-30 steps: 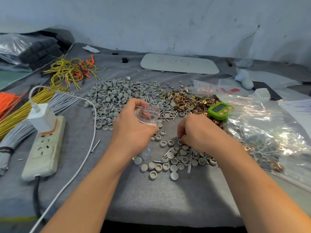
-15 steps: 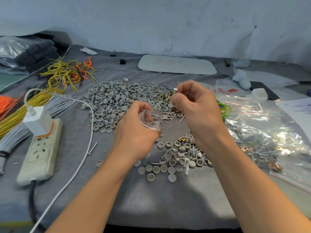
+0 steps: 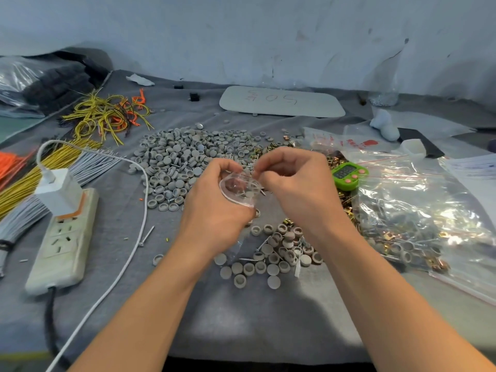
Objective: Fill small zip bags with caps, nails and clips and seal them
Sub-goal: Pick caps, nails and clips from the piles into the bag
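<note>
Grey cloth covers the surface point(image 3: 241, 323) beneath a scuffed pale wall, and the work sits at the middle of the frame. The left hand point(image 3: 214, 213) has its fingers curled round a small clear plastic zip bag point(image 3: 237, 190) and holds the mouth open in an oval, raised above the cloth, with a few grey caps showing through the film. The right hand point(image 3: 295, 186) is just right of the bag, its fingers curled and thumb and forefinger pinched together at the rim. Whether they hold a nail, a clip or the rim itself I cannot tell. Behind the hands lies a broad heap of round grey plastic caps point(image 3: 177, 159), with brass-coloured metal clips point(image 3: 335, 161) to its right beside a green digital timer point(image 3: 346, 174). A smaller scatter of caps and thin steel nails point(image 3: 271, 260) sits below the hands. A large clear bag of mixed parts point(image 3: 418, 210) fills the right side, and a white power strip point(image 3: 64, 237) lies at the left. The likely trouble is a miss: the mouth is narrow and soft, so if the left grip slackens it could collapse and the piece would drop into the scatter beneath. A nail going in point first might prick the thin film. Tilting the bag could tip the caps back out, and a part left across the zip track would stop it sealing.
</note>
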Demonstrator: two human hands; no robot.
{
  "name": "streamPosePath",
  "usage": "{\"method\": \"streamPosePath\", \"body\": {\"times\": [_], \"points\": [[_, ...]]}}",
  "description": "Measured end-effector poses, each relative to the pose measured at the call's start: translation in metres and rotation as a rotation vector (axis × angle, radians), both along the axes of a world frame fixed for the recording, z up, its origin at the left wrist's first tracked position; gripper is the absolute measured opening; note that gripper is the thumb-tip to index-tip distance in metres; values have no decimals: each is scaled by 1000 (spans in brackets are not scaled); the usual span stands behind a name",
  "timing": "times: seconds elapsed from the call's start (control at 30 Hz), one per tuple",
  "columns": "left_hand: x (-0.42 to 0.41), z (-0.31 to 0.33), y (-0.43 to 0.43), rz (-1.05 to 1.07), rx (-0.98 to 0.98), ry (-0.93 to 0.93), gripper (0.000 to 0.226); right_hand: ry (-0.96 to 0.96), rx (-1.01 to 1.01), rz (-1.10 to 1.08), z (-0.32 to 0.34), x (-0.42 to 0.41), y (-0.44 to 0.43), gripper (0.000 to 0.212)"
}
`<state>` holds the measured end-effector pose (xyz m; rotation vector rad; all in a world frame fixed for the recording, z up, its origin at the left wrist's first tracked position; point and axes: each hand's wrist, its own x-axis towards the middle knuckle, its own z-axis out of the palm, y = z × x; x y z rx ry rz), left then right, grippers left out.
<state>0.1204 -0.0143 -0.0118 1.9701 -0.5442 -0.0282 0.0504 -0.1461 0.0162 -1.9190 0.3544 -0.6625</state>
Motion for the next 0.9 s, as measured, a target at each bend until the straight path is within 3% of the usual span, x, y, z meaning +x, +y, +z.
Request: {"method": "streamPosePath", "body": {"times": [0.13, 0.23, 0.3, 0.63, 0.9], "points": [[-1, 1, 2, 0, -52, 45, 57, 399, -383, -175, -6, -7, -24, 25], [0, 4, 5, 1, -81, 78, 57, 748, -604, -35, -10, -12, -28, 30], [0, 7, 6, 7, -87, 88, 58, 829, -631, 27, -10, -13, -25, 28], [-1, 7, 4, 15, -74, 86, 58, 722, -594, 46, -16, -4, -26, 33], [0, 5, 1, 14, -68, 56, 55, 429, -511, -152, -12, -8, -26, 27]]}}
